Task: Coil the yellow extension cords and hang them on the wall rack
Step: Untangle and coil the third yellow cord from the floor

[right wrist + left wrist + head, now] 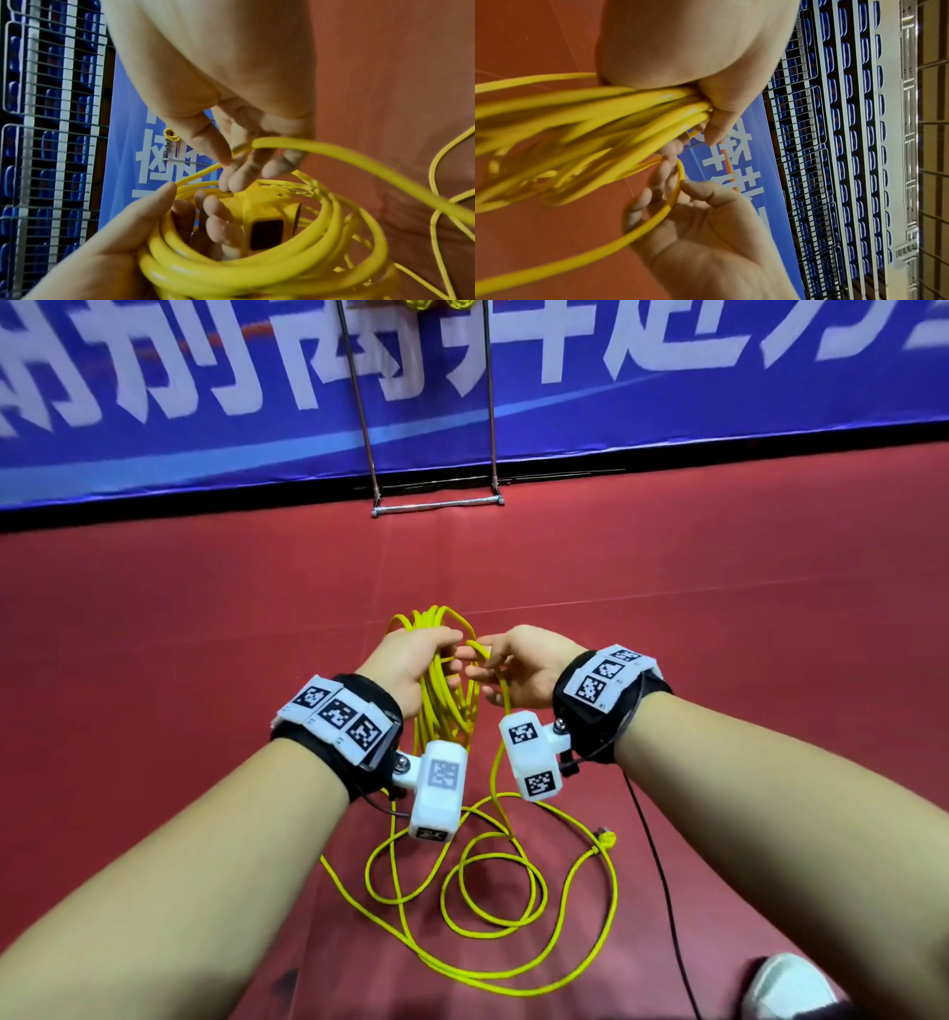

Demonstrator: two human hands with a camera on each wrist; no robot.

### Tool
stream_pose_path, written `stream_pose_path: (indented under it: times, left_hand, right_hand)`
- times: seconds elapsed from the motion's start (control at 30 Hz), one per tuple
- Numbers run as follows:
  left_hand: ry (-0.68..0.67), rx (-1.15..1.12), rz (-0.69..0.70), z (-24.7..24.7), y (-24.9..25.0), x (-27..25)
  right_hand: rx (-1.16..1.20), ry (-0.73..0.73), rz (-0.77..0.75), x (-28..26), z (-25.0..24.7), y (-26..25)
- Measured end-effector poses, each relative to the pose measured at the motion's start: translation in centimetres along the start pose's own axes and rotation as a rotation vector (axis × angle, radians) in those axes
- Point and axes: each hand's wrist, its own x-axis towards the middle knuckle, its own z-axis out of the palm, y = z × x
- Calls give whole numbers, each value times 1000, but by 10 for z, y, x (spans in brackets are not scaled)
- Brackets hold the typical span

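- The left hand (411, 662) grips a bundle of wound loops of the yellow extension cord (447, 690), fingers and thumb curled round the strands; the loops rise above the fist and hang below it.
- In the right wrist view the cord's yellow socket block (267, 225), with a dark window on its face, sits inside the held coil, against the left fingers (218, 219).
- The right hand (518, 670) is just beside the left, palm turned up, and pinches a single strand between thumb and fingertips; that strand bends over its fingers and runs down towards the floor.
- The unwound rest of the cord lies in loose, overlapping loops on the red floor (179, 608) below the two forearms, with the plug end (607, 838) at the right side of the heap.
- A chrome rack (436, 505) stands at the far edge of the floor, against a blue banner (667, 403) with white characters; yellow coils (436, 304) hang at its top, cut off by the frame edge.
- A thin black cable (662, 875) trails from the right wristband down over the floor.
- A white shoe tip (785, 988) shows at the near right corner.
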Motion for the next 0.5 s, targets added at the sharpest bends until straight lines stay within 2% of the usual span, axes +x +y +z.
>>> stream_pose_path:
  times: [0.17,0.37,0.5]
  left_hand:
    - [-17,-7,4,-3,-8,5]
    - [28,-11,-2,-8,-13,3]
    - [56,-78,12,-14,-17,4]
  right_hand:
    - [55,-93,-70,6,11,12]
    - [-73,-112,-50,-1,22,19]
    - [-139,-150,-108,-11,34,15]
